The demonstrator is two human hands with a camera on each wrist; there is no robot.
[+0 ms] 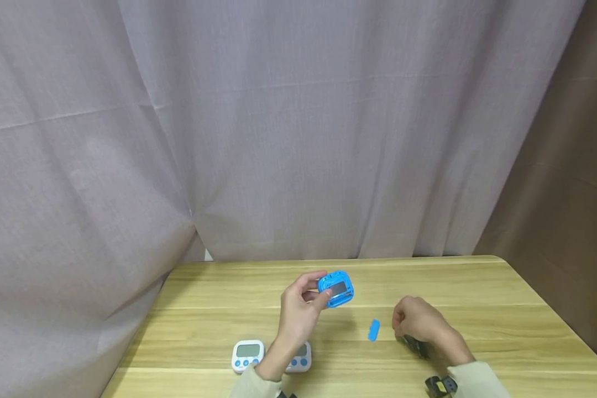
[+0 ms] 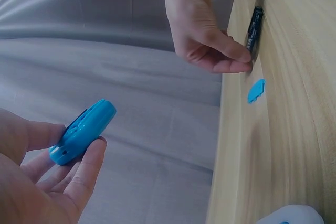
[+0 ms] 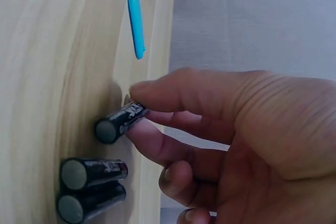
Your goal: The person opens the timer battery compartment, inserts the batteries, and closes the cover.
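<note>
My left hand [image 1: 297, 315] holds a blue digital timer [image 1: 337, 288] above the table between thumb and fingers, its back with an uncovered battery compartment facing up. Over the table to the right, my right hand [image 1: 422, 320] pinches a small black battery [image 3: 119, 122] by one end with thumb and index finger. Two more black batteries [image 3: 94, 173] lie side by side on the wood close to that hand. Between the hands lies a small blue battery cover [image 1: 373, 330], apart from both.
Two white timers with blue buttons stand at the table's front left: one [image 1: 247, 355] in plain sight, the other [image 1: 302, 358] partly behind the left forearm. A grey curtain [image 1: 298, 138] hangs along the far edge of the wooden table [image 1: 522, 320].
</note>
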